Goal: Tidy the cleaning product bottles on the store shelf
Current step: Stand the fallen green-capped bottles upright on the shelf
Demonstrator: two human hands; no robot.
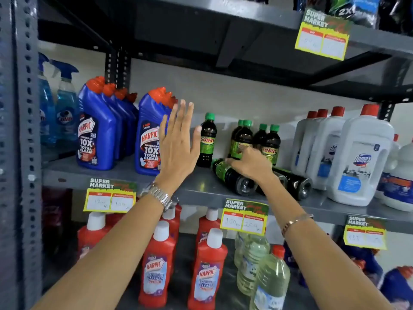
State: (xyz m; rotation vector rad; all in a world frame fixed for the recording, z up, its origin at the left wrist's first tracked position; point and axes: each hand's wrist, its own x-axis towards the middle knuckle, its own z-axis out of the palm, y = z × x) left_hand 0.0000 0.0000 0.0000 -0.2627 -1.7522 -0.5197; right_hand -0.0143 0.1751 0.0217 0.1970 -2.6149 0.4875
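- The left hand is flat and spread wide, holding nothing, near a standing dark bottle.
- The right hand grips a fallen bottle lying on the shelf.

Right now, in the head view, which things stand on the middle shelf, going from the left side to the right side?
Blue spray bottles → row of blue Harpic bottles → second blue Harpic bottle → left hand → lone upright Sunny bottle → group of upright Sunny bottles → white Domex jugs.
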